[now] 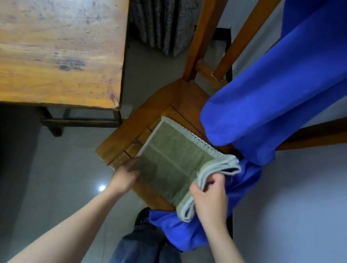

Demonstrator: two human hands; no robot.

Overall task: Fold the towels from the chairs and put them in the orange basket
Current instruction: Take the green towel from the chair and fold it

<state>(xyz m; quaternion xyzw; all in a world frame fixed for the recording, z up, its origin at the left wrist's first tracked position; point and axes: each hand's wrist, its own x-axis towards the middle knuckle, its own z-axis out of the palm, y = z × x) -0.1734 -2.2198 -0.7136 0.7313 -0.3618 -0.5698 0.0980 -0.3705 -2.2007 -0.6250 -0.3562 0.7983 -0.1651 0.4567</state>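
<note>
Green towel (170, 166): folded into a flat square and laid on the chair seat; pale border seen along its far and left edges, stacked layers showing at the right edge.
Chair (140, 121): wooden, set right of the table; its seat is partly covered by the green towel, its back rises toward the far side.
Left hand (126, 175): laid at the near left corner of the green towel; thumb on top of the cloth, the other fingers hidden under or behind the edge, so the grip cannot be told for certain.
Right hand (209, 199): placed at the right edge of the green towel; fingers closed together, pinching the pale folded layers, which are lifted slightly off the seat.
Blue towel (288, 86): draped over the chair back on the right, hung down past the seat to near the floor, just beside the green towel and behind the right hand.
Table (48, 27): wooden, worn top, far left.
Curtain (164, 9): dark, patterned, seen at the far side between table and chair.
Floor (64, 182): pale glossy tiles, a light spot reflected near the left wrist.
Basket: not in view.
</note>
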